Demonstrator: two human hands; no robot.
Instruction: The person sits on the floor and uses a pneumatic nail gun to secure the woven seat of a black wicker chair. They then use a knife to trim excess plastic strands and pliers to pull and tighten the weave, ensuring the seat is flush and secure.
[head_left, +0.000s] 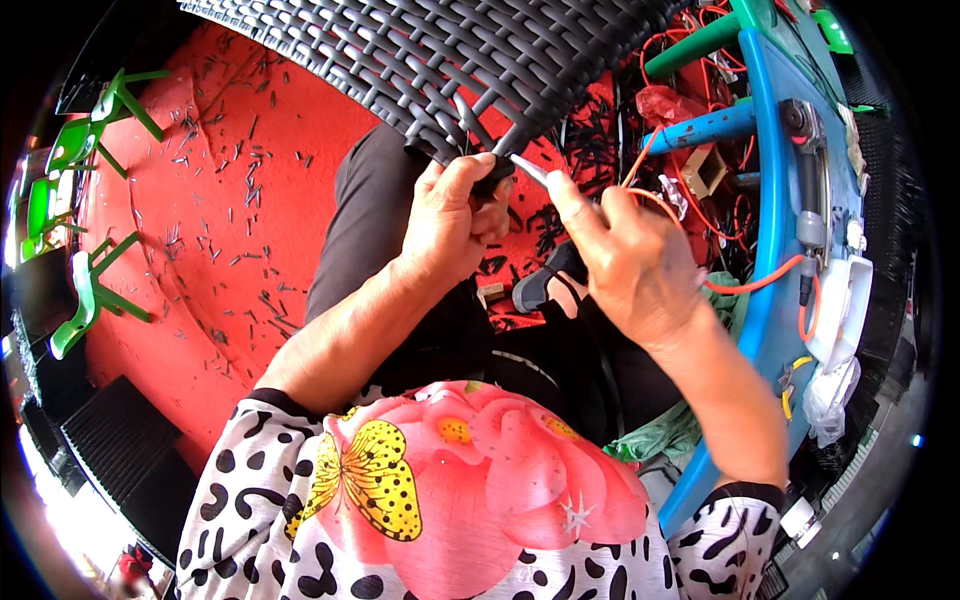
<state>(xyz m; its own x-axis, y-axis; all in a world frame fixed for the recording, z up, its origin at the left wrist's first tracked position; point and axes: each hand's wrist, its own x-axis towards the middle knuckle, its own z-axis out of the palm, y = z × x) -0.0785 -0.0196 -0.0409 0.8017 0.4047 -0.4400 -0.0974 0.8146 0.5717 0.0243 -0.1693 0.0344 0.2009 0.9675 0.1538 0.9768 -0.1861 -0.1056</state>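
A dark grey woven wicker panel slopes down from the top of the view, its lower corner above my lap. My left hand is closed at this corner, thumb on top and fingers curled round the dark edge. A few strands stand loose and gapped just above the thumb. My right hand grips a slim tool with a tapered, pale metal tip. The tip points left at the corner, close to my left thumb; whether it touches the weave I cannot tell. My fingers hide the tool's handle.
Dark strand scraps litter the red floor. At the right stands a blue table bearing a power tool with an orange hose. Green stools line the left. A small cardboard box lies beyond my right hand.
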